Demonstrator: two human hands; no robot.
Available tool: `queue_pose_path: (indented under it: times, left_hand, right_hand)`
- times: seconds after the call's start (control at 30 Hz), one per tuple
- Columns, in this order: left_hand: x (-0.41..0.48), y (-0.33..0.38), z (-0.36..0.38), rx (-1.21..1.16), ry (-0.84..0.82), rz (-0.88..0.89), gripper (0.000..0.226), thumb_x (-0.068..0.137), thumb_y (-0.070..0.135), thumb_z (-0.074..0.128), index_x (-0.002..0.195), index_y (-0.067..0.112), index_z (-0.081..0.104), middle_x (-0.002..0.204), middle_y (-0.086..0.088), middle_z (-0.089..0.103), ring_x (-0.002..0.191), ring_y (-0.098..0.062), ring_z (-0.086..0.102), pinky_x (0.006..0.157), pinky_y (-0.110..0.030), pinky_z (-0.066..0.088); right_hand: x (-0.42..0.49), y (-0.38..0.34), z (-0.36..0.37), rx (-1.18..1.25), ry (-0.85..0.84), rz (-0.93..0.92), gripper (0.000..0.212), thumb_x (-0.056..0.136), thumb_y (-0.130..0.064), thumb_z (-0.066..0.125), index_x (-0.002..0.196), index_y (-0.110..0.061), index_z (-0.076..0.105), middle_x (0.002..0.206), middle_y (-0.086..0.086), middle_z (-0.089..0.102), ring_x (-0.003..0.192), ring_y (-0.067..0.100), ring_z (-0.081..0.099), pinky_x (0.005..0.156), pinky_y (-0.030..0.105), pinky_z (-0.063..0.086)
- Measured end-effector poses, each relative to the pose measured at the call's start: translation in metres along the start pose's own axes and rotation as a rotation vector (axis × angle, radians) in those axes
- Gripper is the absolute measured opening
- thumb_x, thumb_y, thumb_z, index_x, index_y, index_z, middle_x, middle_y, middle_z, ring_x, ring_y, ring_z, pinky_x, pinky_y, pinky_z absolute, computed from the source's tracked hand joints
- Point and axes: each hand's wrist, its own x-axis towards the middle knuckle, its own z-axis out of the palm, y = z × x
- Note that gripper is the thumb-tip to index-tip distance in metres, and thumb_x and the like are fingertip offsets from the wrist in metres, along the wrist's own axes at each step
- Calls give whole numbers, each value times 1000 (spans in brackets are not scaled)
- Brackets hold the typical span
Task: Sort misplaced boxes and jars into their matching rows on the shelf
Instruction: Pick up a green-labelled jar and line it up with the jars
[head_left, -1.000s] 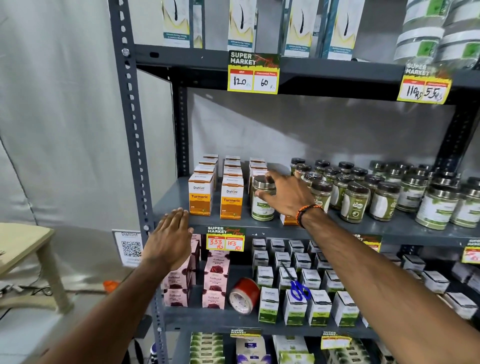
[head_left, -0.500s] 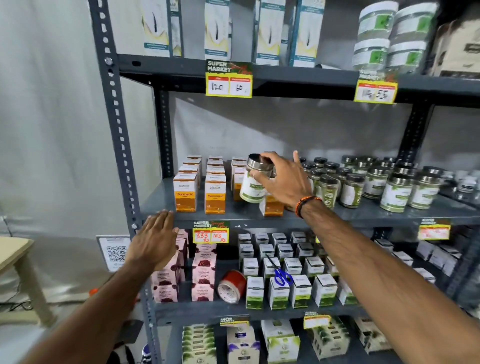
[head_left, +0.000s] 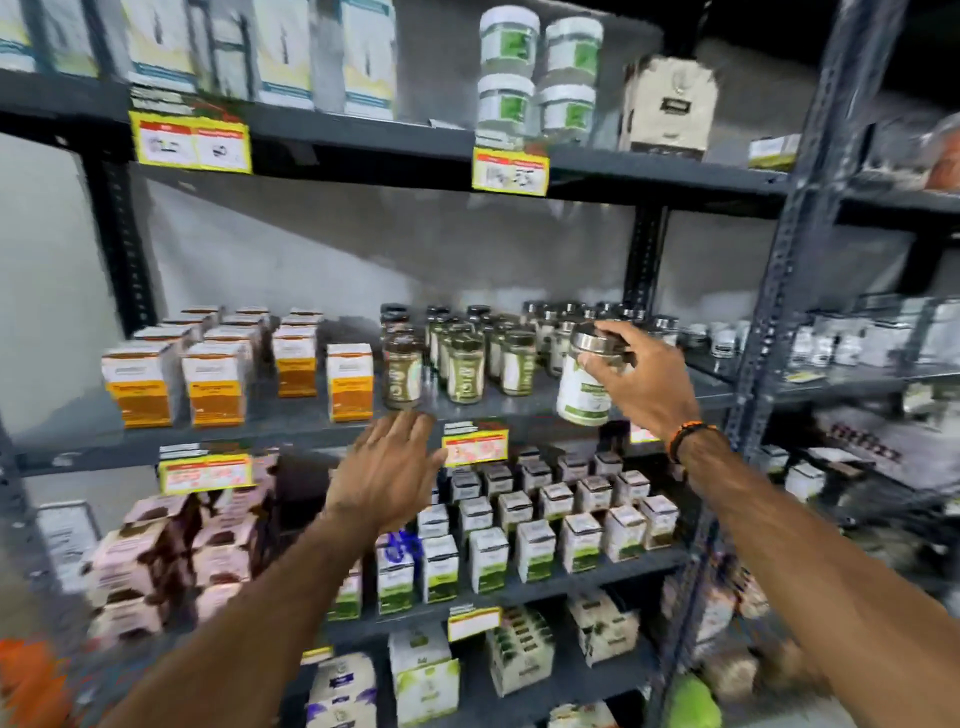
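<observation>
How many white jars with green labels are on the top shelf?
4, stacked two by two on the top shelf: upper left jar, upper right jar, lower left jar, lower right jar. More may sit hidden behind them.

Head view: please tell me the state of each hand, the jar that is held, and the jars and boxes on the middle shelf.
Right hand: closed on jar.
Jar: lifted, tilted, lid on.
Left hand: open, empty.
Shelf jars: upright, lids on.
Orange boxes: upright, closed.

Head view, close, facing shelf (head_left: 519, 415)
</observation>
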Motion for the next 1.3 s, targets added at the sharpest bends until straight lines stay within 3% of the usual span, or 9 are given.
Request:
queue_pose_path:
  times: [0.2, 0.33, 0.5, 0.63, 0.77, 0.97, 1.1, 1.17, 1.3]
  left_hand:
    - [91, 131, 70, -53, -80, 0, 45, 99, 46, 43, 134, 18, 45, 132, -8, 55, 121, -33, 52, 97, -50, 46]
    - [143, 177, 109, -63, -88, -84, 46, 98, 47, 45, 134, 18, 46, 132, -8, 55, 126, -31, 50, 98, -48, 46]
    - [182, 199, 149, 18, -153, -150, 55, 99, 50, 41, 140, 13, 43, 141, -10, 51, 135, -31, 42, 108, -48, 41]
    - [188, 200, 170, 124, -75, -158, 60, 99, 49, 35, 141, 7, 47, 144, -15, 53, 134, -33, 45, 115, -46, 34]
    - [184, 196, 181, 185, -45, -127, 62, 99, 48, 35, 147, 8, 41, 148, -14, 51, 136, -31, 44, 117, -47, 32]
    - [186, 197, 184, 206, -56, -144, 61, 101, 46, 32, 149, 9, 39, 151, -13, 48, 138, -29, 42, 118, -47, 30]
    - [185, 198, 184, 202, -52, -148, 61, 100, 45, 32, 148, 8, 41, 150, -13, 50, 138, -30, 42, 118, -47, 31]
    - [185, 198, 183, 196, -54, -146, 60, 100, 44, 32, 147, 7, 42, 150, -14, 50, 138, -30, 43, 118, -47, 31]
    - [183, 196, 180, 190, -64, -134, 60, 100, 42, 33, 148, 7, 42, 151, -14, 49, 140, -29, 42, 118, -47, 31]
  right_hand:
    - [32, 158, -66, -66, 2, 10, 60, 84, -64, 64, 133, -30, 62, 126, -2, 68, 110, 18, 64, 99, 42, 51]
    - [58, 233, -79, -33, -55, 9, 59, 86, -59, 67, 137, -31, 58, 133, -2, 65, 117, 18, 62, 102, 41, 50]
    - [92, 292, -71, 26, -68, 49, 62, 84, -64, 66, 137, -34, 55, 124, -4, 68, 109, 16, 64, 99, 40, 53]
    - [109, 315, -60, 58, -2, 106, 57, 85, -53, 70, 133, -25, 59, 121, -3, 69, 107, 16, 63, 98, 36, 51]
    - [117, 332, -44, 59, -29, 161, 58, 84, -54, 70, 132, -26, 57, 120, -2, 69, 110, 20, 63, 98, 38, 50]
    - [122, 338, -31, 104, -41, 161, 54, 89, -41, 72, 135, -19, 57, 122, 4, 69, 112, 24, 63, 95, 27, 45]
    - [119, 338, -31, 159, -130, 234, 82, 92, -45, 71, 158, -19, 30, 144, 6, 58, 130, 26, 56, 106, 31, 40]
    - [113, 342, -30, 187, -179, 318, 99, 84, -42, 80, 160, -16, 21, 143, 6, 59, 128, 26, 58, 105, 33, 44]
    - [103, 352, -17, 103, -253, 396, 74, 74, -33, 89, 134, -10, 52, 125, 6, 71, 108, 24, 68, 87, 28, 51]
